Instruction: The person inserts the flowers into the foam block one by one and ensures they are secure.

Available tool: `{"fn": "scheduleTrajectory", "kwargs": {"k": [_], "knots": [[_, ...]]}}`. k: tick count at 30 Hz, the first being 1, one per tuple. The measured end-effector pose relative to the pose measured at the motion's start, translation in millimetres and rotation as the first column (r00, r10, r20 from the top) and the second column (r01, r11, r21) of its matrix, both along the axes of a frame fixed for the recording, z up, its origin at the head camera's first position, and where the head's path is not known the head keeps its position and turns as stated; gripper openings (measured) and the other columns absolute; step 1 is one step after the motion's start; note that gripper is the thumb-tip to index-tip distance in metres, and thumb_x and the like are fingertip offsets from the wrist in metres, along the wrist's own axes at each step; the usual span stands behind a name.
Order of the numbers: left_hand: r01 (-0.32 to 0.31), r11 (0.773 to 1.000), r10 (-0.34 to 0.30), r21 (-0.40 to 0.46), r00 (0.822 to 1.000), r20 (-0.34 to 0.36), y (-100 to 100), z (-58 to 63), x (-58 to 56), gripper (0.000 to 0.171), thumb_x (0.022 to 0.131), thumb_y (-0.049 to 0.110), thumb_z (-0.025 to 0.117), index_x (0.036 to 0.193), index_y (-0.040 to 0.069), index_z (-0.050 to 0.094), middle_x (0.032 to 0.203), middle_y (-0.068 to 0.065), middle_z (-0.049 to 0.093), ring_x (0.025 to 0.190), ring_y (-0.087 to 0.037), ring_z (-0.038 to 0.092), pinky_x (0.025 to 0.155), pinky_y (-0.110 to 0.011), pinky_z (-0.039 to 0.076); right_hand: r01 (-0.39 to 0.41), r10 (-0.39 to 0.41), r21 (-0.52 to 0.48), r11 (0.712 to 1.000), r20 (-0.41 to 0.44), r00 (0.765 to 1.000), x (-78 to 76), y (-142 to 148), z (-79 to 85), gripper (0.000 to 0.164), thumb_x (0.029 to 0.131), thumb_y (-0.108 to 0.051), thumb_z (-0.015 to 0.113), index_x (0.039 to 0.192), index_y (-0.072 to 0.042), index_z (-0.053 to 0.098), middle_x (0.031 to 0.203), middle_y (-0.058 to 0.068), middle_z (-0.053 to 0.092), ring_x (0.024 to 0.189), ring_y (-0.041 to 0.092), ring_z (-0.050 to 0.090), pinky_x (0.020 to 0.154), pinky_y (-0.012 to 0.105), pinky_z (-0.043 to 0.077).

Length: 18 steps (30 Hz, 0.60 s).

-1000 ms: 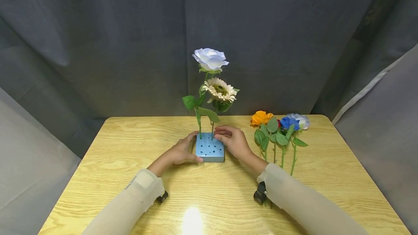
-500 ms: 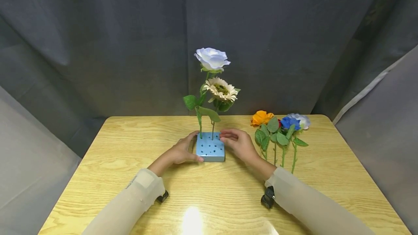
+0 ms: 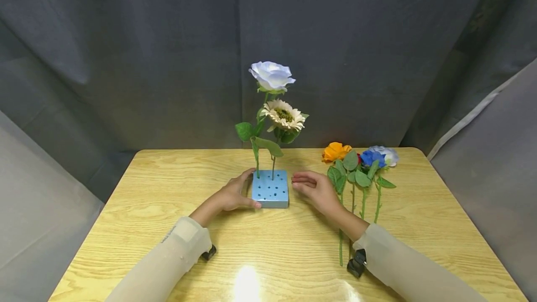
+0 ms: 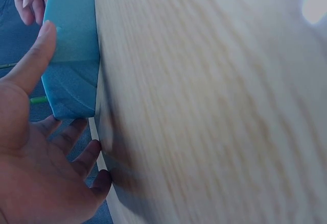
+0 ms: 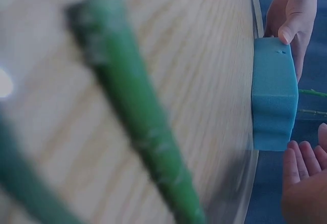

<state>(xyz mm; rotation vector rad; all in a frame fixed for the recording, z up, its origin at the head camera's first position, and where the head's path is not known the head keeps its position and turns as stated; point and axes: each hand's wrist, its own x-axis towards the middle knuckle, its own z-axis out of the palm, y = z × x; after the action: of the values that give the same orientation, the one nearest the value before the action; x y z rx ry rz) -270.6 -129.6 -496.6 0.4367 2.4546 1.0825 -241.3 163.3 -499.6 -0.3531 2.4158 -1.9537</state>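
Observation:
A light blue foam block (image 3: 270, 203) with several holes in its top sits on the table. My left hand (image 3: 230, 196) holds its left side, thumb at the front corner and fingers behind; the left wrist view shows the thumb against the foam (image 4: 72, 25). Two artificial flowers stand upright in the block's rear part: a tall pale white rose (image 3: 271, 76) and a shorter cream sunflower (image 3: 283, 115). Just right of the block, apart from it, my right hand (image 3: 317, 191) hovers with loosely bent fingers and holds nothing.
On the right of the wooden table (image 3: 168, 176) lie several loose flowers: an orange rose (image 3: 335, 151), a blue rose (image 3: 372, 158), a pale rose (image 3: 389, 156) and a mostly hidden red one. Their stems run under my right forearm. A grey curtain (image 3: 189, 59) hangs behind.
My right hand has left the sunflower's stem and drawn back rightward, off the block. Both standing flowers stay upright. The left hand keeps its place.

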Motion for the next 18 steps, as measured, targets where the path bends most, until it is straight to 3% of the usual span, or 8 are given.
{"fn": "scheduleTrajectory", "kwargs": {"k": [18], "knots": [[0.011,1.000,-0.011,-0.002,1.000,-0.009,-0.1,0.4,0.6,0.117,0.078,0.040,0.091,0.167,0.024,0.017,0.169,-0.017,0.025,0.154,-0.045,0.017,0.117,-0.071,0.023,0.038,-0.039,0.096,0.995,0.014,0.999,33.5,30.2,2.7,0.038,0.097,-0.010,0.073,0.131,0.005,0.065,0.126,0.028,0.067,0.115,0.036,0.068,0.089,0.020,0.056]]}}
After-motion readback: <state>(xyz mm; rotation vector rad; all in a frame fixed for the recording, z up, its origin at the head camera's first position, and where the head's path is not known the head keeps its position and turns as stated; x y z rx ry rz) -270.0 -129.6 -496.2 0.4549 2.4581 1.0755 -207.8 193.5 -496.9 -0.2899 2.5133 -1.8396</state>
